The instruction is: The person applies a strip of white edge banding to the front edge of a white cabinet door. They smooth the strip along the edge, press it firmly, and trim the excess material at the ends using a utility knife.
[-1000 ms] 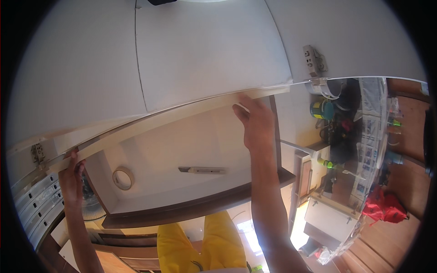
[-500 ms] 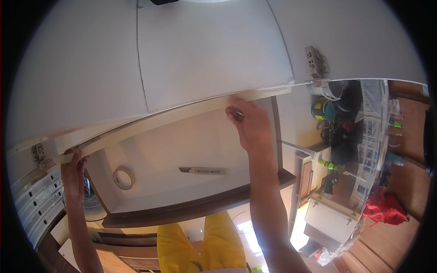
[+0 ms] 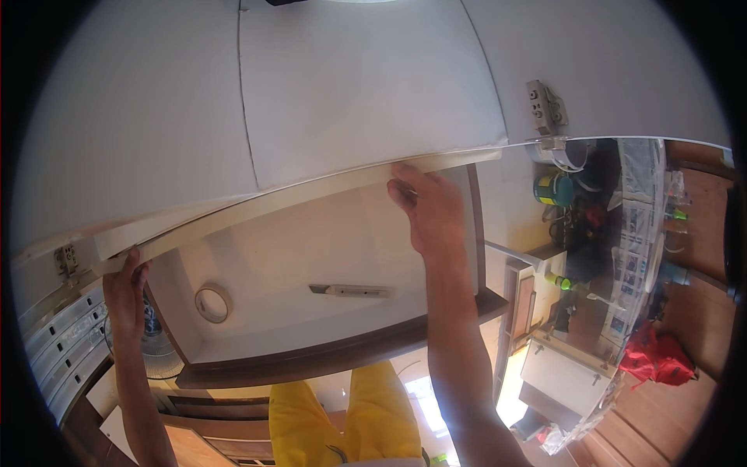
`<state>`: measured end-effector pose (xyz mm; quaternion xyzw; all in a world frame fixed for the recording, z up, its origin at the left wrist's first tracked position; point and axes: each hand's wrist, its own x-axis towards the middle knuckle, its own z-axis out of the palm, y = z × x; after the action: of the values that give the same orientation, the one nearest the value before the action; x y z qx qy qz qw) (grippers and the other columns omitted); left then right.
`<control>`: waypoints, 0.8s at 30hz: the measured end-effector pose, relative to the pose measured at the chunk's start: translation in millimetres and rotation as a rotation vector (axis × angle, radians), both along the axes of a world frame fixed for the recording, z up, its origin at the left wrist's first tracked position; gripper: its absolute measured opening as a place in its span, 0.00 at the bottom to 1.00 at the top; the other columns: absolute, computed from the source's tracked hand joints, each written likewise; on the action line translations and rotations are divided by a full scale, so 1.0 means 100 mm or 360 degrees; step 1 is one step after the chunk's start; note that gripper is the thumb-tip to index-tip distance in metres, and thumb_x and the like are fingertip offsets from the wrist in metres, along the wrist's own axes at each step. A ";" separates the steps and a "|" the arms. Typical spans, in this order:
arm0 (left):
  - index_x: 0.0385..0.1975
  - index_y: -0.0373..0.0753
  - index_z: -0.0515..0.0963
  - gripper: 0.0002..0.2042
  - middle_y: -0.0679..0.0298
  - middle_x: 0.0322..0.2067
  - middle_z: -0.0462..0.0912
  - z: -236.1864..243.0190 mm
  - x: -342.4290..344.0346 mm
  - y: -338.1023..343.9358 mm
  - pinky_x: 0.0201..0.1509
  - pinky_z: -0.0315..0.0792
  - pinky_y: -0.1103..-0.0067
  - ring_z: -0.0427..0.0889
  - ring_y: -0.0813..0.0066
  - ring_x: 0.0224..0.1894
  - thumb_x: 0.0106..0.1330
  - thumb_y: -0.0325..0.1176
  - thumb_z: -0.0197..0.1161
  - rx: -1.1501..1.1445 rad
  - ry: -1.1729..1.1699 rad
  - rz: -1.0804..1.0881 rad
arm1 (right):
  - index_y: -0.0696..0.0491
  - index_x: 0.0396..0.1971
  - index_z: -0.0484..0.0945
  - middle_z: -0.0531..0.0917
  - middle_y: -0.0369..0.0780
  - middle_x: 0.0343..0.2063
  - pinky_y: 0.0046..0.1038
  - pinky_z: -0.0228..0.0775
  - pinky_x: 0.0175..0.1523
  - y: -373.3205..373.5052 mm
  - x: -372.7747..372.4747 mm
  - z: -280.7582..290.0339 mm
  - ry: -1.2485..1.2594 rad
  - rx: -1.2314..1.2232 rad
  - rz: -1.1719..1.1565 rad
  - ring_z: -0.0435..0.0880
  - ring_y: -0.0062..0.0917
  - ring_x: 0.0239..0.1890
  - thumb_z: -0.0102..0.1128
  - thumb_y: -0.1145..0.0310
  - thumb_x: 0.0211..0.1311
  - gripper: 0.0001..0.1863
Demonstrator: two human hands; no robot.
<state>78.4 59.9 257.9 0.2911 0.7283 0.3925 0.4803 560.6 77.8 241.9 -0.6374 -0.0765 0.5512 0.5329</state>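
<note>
A long cream strip of tape (image 3: pixel 284 189) runs along the lower edge of a white cabinet panel (image 3: pixel 366 86). At the strip's left end, my left hand (image 3: pixel 127 288) is closed, with thumb and fingers gripping it. My right hand (image 3: pixel 426 204) pinches the strip towards its right end, fingers curled and thumb tucked under. Below the strip is a shallow white tray-like surface with a dark brown rim (image 3: pixel 342 348). On it lie a tape roll (image 3: pixel 212 303) and a utility knife (image 3: pixel 350 291) with its blade pointing left.
Metal hinges (image 3: pixel 546 107) are fixed to the panel at both ends. A fan (image 3: pixel 161 356) stands low on the left. Rightward are a teal bucket (image 3: pixel 553 189), plastic sheeting (image 3: pixel 636 210), a red bag (image 3: pixel 660 356) and a white-topped board (image 3: pixel 562 378) on the floor.
My right hand's fingers have shifted slightly and lie closer against the strip. The left hand stays at the strip's left end. The whole view has moved very slightly.
</note>
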 end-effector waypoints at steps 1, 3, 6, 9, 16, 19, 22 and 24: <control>0.54 0.39 0.75 0.15 0.69 0.44 0.79 -0.01 -0.01 0.01 0.52 0.73 0.81 0.79 0.80 0.44 0.71 0.33 0.67 0.0000 -0.0001 0.0000 | 0.65 0.37 0.80 0.82 0.40 0.34 0.21 0.81 0.45 -0.01 0.01 -0.01 0.0011 0.0003 0.0015 0.82 0.22 0.35 0.67 0.72 0.63 0.10; 0.53 0.39 0.75 0.15 0.68 0.44 0.79 -0.02 -0.01 0.01 0.51 0.73 0.81 0.78 0.80 0.44 0.71 0.33 0.67 0.0005 0.0011 0.0005 | 0.67 0.41 0.79 0.81 0.42 0.40 0.22 0.80 0.48 -0.03 0.01 -0.01 0.0033 0.0009 0.0045 0.82 0.25 0.40 0.67 0.73 0.63 0.13; 0.53 0.39 0.76 0.14 0.69 0.45 0.79 -0.03 0.02 0.01 0.52 0.73 0.81 0.78 0.81 0.45 0.71 0.33 0.66 0.0032 0.0023 0.0014 | 0.68 0.41 0.79 0.81 0.44 0.40 0.24 0.82 0.51 -0.03 0.00 0.01 -0.0008 -0.0004 0.0067 0.83 0.27 0.41 0.66 0.72 0.65 0.13; 0.53 0.39 0.76 0.14 0.69 0.45 0.79 -0.03 0.01 -0.01 0.52 0.73 0.81 0.77 0.81 0.46 0.72 0.33 0.66 0.0077 -0.0011 0.0009 | 0.69 0.41 0.79 0.81 0.46 0.40 0.24 0.82 0.51 -0.06 -0.01 0.06 -0.0168 0.0043 0.0180 0.83 0.29 0.41 0.65 0.72 0.66 0.14; 0.55 0.39 0.75 0.15 0.70 0.47 0.78 -0.04 -0.02 -0.01 0.54 0.73 0.81 0.77 0.82 0.47 0.73 0.34 0.65 0.0093 -0.0051 0.0001 | 0.64 0.36 0.80 0.81 0.40 0.33 0.22 0.82 0.46 -0.04 0.03 0.00 -0.0046 0.0007 -0.0009 0.82 0.22 0.34 0.64 0.71 0.66 0.10; 0.56 0.39 0.75 0.15 0.70 0.48 0.79 -0.02 0.01 -0.01 0.54 0.75 0.81 0.77 0.83 0.49 0.74 0.34 0.64 0.0112 -0.0070 -0.0008 | 0.64 0.37 0.80 0.81 0.39 0.33 0.22 0.82 0.45 -0.03 0.02 -0.03 -0.0014 0.0016 -0.0031 0.82 0.22 0.34 0.64 0.71 0.66 0.10; 0.56 0.39 0.75 0.14 0.69 0.48 0.79 -0.02 -0.02 -0.02 0.54 0.76 0.82 0.78 0.83 0.50 0.74 0.34 0.64 0.0117 -0.0083 -0.0011 | 0.63 0.37 0.81 0.81 0.39 0.33 0.22 0.80 0.44 -0.04 0.01 -0.03 0.0009 0.0018 -0.0048 0.82 0.22 0.34 0.64 0.71 0.66 0.09; 0.56 0.39 0.75 0.14 0.70 0.48 0.79 -0.03 -0.05 -0.03 0.53 0.76 0.82 0.78 0.83 0.50 0.74 0.34 0.64 0.0123 -0.0093 -0.0016 | 0.63 0.37 0.81 0.81 0.38 0.33 0.22 0.79 0.43 -0.05 0.03 -0.04 0.0035 0.0040 -0.0040 0.82 0.21 0.34 0.64 0.71 0.66 0.09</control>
<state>73.7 57.3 254.6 0.3015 0.6968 0.4263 0.4917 563.1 73.0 238.1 -0.6254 -0.0695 0.5505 0.5486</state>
